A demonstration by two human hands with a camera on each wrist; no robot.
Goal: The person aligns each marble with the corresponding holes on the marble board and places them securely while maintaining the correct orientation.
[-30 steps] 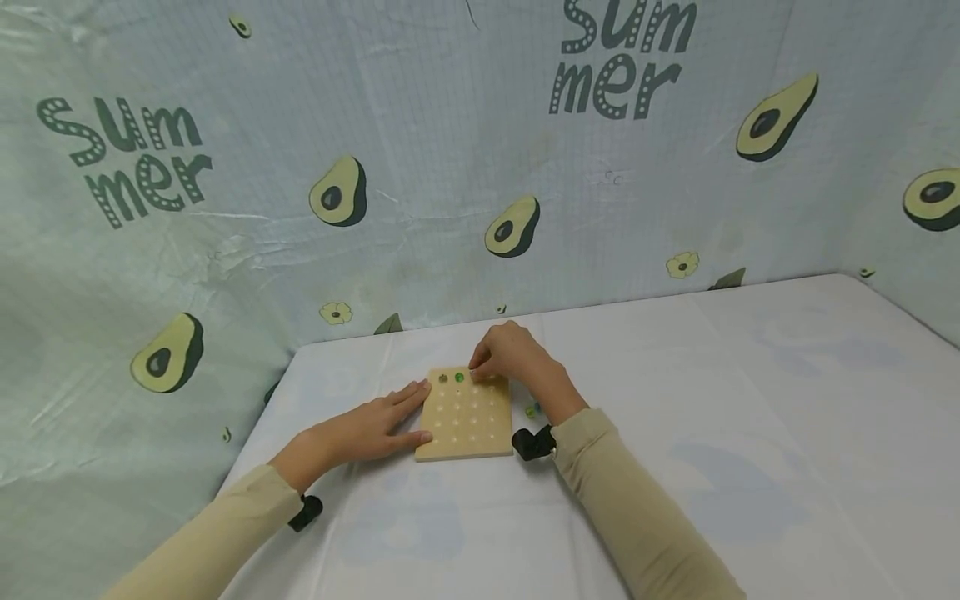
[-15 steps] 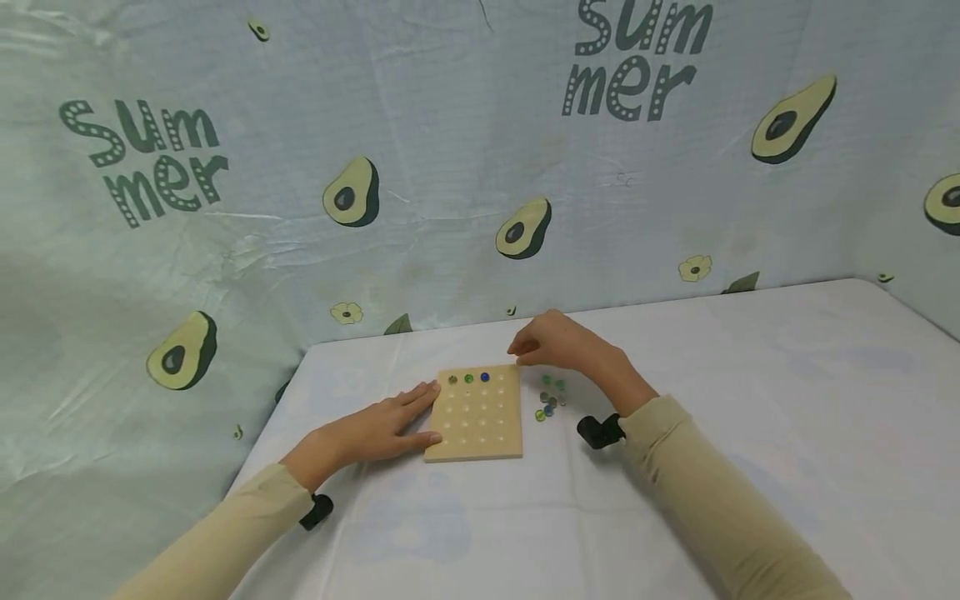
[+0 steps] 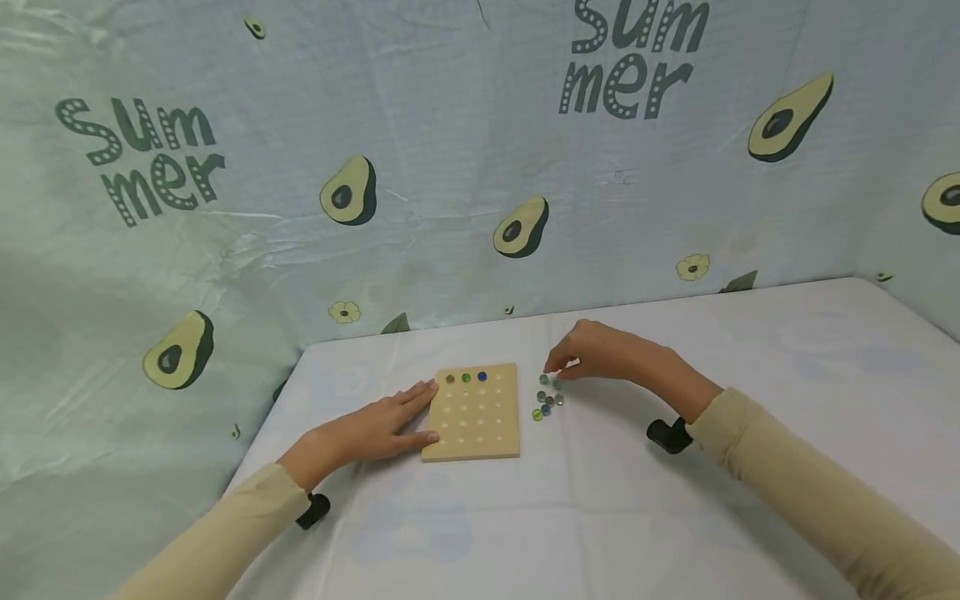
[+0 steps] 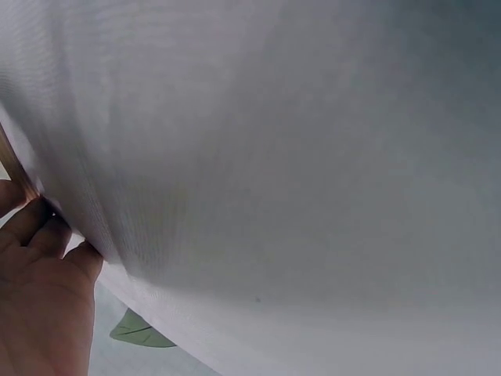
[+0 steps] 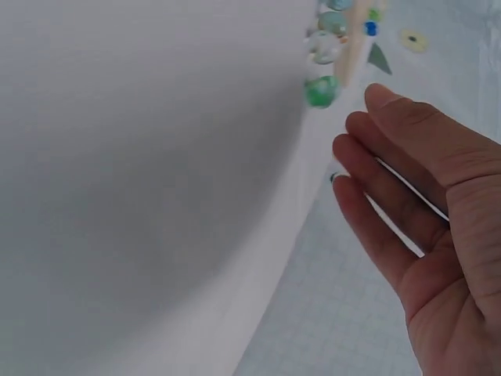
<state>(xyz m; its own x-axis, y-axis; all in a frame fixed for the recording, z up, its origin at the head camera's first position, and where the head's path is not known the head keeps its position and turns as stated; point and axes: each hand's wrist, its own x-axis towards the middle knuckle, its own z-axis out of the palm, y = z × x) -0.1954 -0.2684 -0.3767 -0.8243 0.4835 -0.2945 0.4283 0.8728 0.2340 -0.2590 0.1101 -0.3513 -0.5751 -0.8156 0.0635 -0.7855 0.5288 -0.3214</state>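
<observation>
1 board touches the spread left hand; loose marbles lie beside the relaxed, loosely parted right hand.

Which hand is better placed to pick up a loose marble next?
Probably the right hand: it looks empty and is close to the loose marbles, while the left hand rests at the left edge of the board.

Mid-frame, the marbles look glassy and glossy, the board smooth, matt wood; upper left, the creased backdrop shines.
</observation>
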